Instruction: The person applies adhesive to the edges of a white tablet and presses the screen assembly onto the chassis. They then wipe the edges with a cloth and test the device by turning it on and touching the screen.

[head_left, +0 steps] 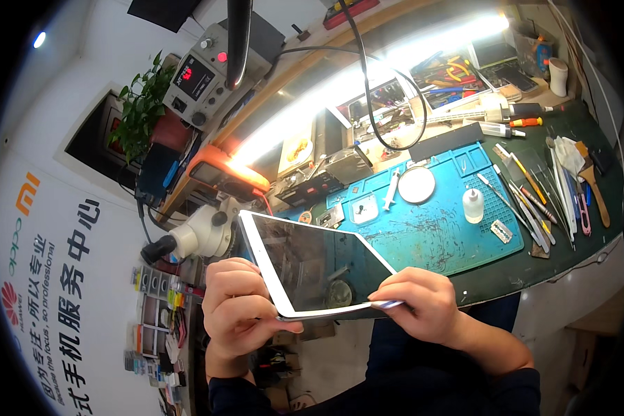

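A tablet with a white border and a dark, glossy, reflecting screen is held tilted above the near edge of the bench. My left hand is closed on its near left corner, the thumb underneath and the fingers curled at the side. At the near right corner, my right hand pinches the edge between thumb and fingers. A thin bluish-white sliver shows there between the fingertips; whether it is a separate piece or part of the tablet, I cannot tell.
A blue work mat carries a round white dish, a syringe, a small bottle and a blade. Tweezers and brushes lie right. A microscope and an orange multimeter stand left. A black cable hangs overhead.
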Action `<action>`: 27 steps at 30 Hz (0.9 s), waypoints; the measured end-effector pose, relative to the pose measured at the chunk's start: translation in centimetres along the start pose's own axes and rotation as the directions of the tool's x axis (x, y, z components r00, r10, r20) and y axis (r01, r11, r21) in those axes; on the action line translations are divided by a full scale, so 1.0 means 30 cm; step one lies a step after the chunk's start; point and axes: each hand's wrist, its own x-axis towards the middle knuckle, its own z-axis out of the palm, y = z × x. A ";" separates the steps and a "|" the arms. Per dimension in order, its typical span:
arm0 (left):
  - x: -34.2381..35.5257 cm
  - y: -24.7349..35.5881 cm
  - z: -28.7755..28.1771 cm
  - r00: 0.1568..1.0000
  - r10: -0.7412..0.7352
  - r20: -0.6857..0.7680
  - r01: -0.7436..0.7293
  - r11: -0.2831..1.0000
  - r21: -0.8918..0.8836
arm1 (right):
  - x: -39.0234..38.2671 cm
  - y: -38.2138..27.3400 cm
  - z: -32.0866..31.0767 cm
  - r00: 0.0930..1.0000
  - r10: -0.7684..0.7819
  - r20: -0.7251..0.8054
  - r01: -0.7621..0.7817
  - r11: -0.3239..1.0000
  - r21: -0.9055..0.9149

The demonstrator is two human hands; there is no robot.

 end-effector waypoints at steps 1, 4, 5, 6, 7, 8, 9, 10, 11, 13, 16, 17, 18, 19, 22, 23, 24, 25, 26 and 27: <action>0.000 0.002 -0.002 1.000 -0.002 0.003 0.002 1.000 0.000 | -0.002 -0.002 0.000 0.998 0.055 -0.015 -0.054 0.997 0.051; 0.002 -0.001 0.000 1.000 0.007 -0.002 -0.007 1.000 -0.004 | 0.037 -0.057 0.013 0.996 -0.038 -0.079 0.039 0.999 0.012; 0.001 -0.002 0.001 1.000 0.005 0.000 -0.005 1.000 -0.004 | 0.052 -0.065 0.019 0.995 -0.070 -0.065 0.071 0.997 0.015; 0.004 -0.002 0.001 1.000 0.006 0.002 -0.006 1.000 -0.004 | 0.070 -0.073 0.024 0.994 -0.093 -0.052 0.094 0.995 0.016; 0.005 -0.002 0.001 1.000 0.007 0.004 -0.007 1.000 -0.003 | 0.089 -0.080 0.031 0.992 -0.116 -0.039 0.117 0.993 0.018; 0.005 -0.002 0.001 1.000 0.005 0.005 -0.005 1.000 -0.009 | 0.102 -0.084 0.038 0.990 -0.139 -0.025 0.139 0.990 0.020; 0.005 -0.002 0.000 1.000 0.005 0.006 -0.005 1.000 -0.015 | 0.109 -0.081 0.048 0.987 -0.158 -0.018 0.159 0.987 0.008; 0.006 -0.003 -0.001 1.000 0.004 0.006 -0.004 1.000 -0.021 | 0.114 -0.082 0.054 0.986 -0.163 -0.019 0.163 0.987 0.002; 0.006 -0.005 -0.002 1.000 0.008 0.008 -0.007 1.000 -0.024 | 0.118 -0.084 0.058 0.986 -0.168 -0.019 0.168 0.986 -0.004; 0.003 -0.007 -0.003 1.000 0.011 0.013 -0.011 1.000 -0.028 | 0.121 -0.085 0.061 0.985 -0.174 -0.016 0.174 0.985 -0.010; 0.003 -0.005 -0.004 1.000 0.011 0.013 -0.010 1.000 -0.022 | 0.126 -0.087 0.062 0.984 -0.176 -0.013 0.176 0.984 -0.017; 0.004 -0.004 -0.003 1.000 0.009 0.013 -0.009 1.000 -0.019 | 0.128 -0.088 0.063 0.985 -0.175 -0.014 0.174 0.985 -0.020; 0.006 -0.002 -0.002 1.000 0.007 0.012 -0.007 1.000 -0.016 | 0.129 -0.089 0.063 0.985 -0.173 -0.016 0.173 0.985 -0.022; 0.008 0.000 -0.001 1.000 0.006 0.012 -0.006 1.000 -0.014 | 0.128 -0.089 0.061 0.985 -0.174 -0.013 0.173 0.985 -0.024; 0.006 -0.002 -0.001 1.000 0.007 0.013 -0.006 1.000 -0.021 | 0.130 -0.091 0.059 0.984 -0.177 -0.001 0.177 0.984 -0.025; 0.005 -0.003 -0.002 1.000 0.006 0.012 -0.005 1.000 -0.018 | 0.135 -0.092 0.056 0.984 -0.180 0.005 0.180 0.983 -0.022; 0.004 -0.002 -0.002 1.000 0.003 0.011 -0.003 1.000 -0.016 | 0.139 -0.092 0.052 0.983 -0.183 0.012 0.183 0.983 -0.018; 0.004 -0.002 -0.001 1.000 0.001 0.010 -0.001 1.000 -0.014 | 0.142 -0.091 0.049 0.983 -0.182 0.023 0.183 0.983 -0.014; 0.003 -0.003 -0.001 1.000 0.002 0.010 -0.002 1.000 -0.012 | 0.145 -0.089 0.044 0.983 -0.182 0.034 0.182 0.983 -0.010; 0.002 -0.003 -0.001 1.000 0.002 0.011 -0.002 1.000 -0.010 | 0.144 -0.089 0.040 0.982 -0.181 0.045 0.181 0.983 -0.005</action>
